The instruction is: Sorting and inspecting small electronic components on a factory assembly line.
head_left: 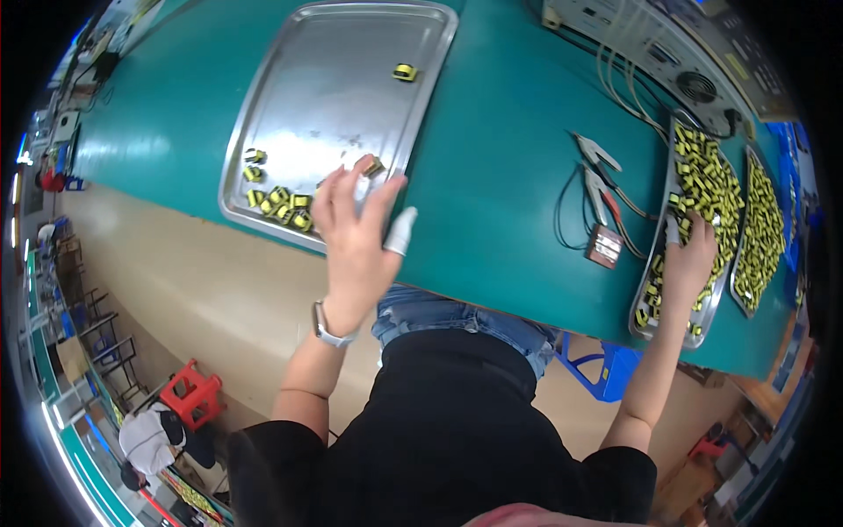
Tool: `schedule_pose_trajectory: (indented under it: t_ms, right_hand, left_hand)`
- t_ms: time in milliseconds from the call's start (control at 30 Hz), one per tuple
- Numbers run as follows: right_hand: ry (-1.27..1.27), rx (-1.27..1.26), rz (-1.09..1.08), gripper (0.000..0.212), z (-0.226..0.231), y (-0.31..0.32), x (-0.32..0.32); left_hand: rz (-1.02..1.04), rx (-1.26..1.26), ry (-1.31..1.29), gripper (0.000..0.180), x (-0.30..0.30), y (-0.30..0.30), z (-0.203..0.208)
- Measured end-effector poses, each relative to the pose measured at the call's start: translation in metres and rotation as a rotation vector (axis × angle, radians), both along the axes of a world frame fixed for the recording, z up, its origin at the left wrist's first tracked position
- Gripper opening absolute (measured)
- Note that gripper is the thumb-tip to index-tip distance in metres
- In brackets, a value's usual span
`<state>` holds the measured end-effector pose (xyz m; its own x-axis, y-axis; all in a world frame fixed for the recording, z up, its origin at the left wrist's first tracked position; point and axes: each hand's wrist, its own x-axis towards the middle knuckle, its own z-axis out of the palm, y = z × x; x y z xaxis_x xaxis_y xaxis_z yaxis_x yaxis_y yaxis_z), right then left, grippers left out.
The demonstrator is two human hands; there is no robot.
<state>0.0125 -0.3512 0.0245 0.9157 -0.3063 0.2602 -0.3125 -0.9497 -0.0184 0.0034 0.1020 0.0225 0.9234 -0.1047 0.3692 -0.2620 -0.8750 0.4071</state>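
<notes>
My left hand point(356, 228) hovers over the near right part of a metal tray point(342, 97), fingers spread, a white cover on the thumb. Beside its fingertips is a small brownish-and-yellow transformer-like part point(375, 167). Several yellow-and-black parts of this kind point(281, 204) lie in the tray's near left corner, and a lone one point(404, 72) sits toward the far right. My right hand point(689, 259) reaches into a long metal tray point(639, 303) heaped with such parts. Its fingers and white-covered thumb curl down among them; what they pinch is hidden.
Pliers-like tools point(597, 180) with cables lie between the trays, near a small brown block point(604, 247). Another filled tray point(762, 233) is at the far right. A grey equipment box point(650, 53) with cables stands at the back. Below the table edge is a blue stool point(610, 373).
</notes>
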Motion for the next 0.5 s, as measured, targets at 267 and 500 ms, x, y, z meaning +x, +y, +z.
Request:
schedule_pose_trajectory:
  t_ms: [267, 500]
  right_hand:
    - [0.050, -0.137, -0.047, 0.045, 0.012, 0.004, 0.018]
    - [0.015, 0.310, 0.712, 0.060, 0.015, 0.149, 0.052]
  left_hand:
    - [0.280, 0.330, 0.214, 0.081, 0.024, 0.079, -0.019]
    - [0.245, 0.258, 0.254, 0.093, 0.052, 0.148, -0.017]
